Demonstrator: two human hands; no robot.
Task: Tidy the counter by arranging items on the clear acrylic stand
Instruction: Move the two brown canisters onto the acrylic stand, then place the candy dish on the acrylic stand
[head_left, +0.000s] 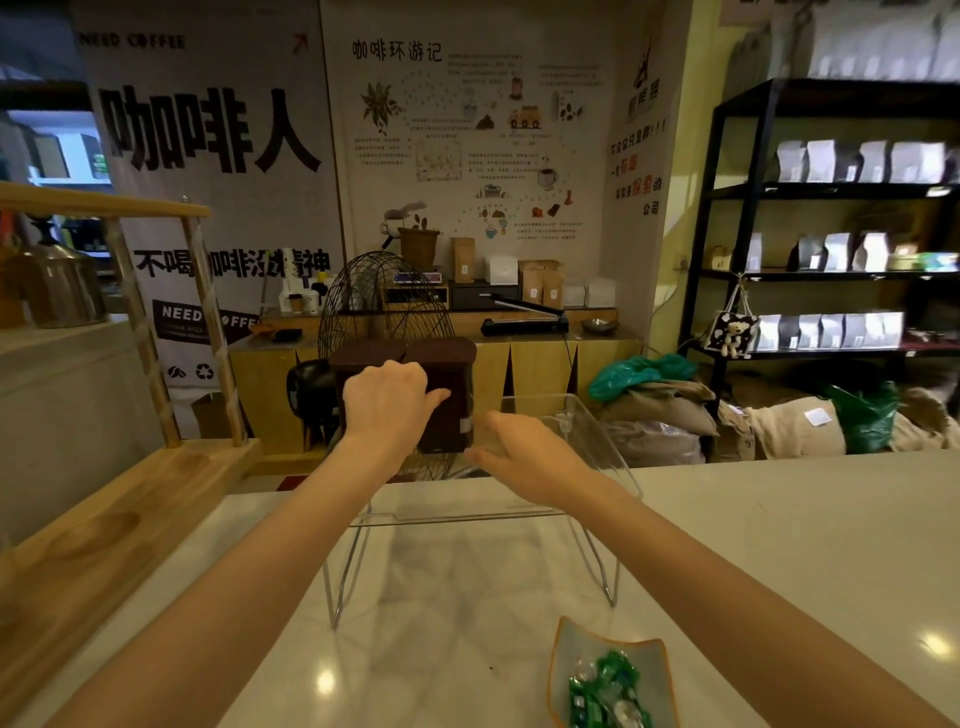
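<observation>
A clear acrylic stand (597, 441) on thin wire legs sits in the middle of the white counter (779, 519). Two dark brown boxes stand side by side on its top tier: the left box (363, 356) and the right box (449, 395). My left hand (387, 402) is wrapped around the fronts of the boxes, fingers closed on them. My right hand (524, 447) lies flat on the stand's top tier just right of the boxes, fingers together, holding nothing.
A small glass dish (571, 644) of green-wrapped candies sits at the counter's near edge, right of centre. A wooden rack (104, 519) stands along the left. Beyond the counter are a black fan (384, 306), sacks and shelves of bags.
</observation>
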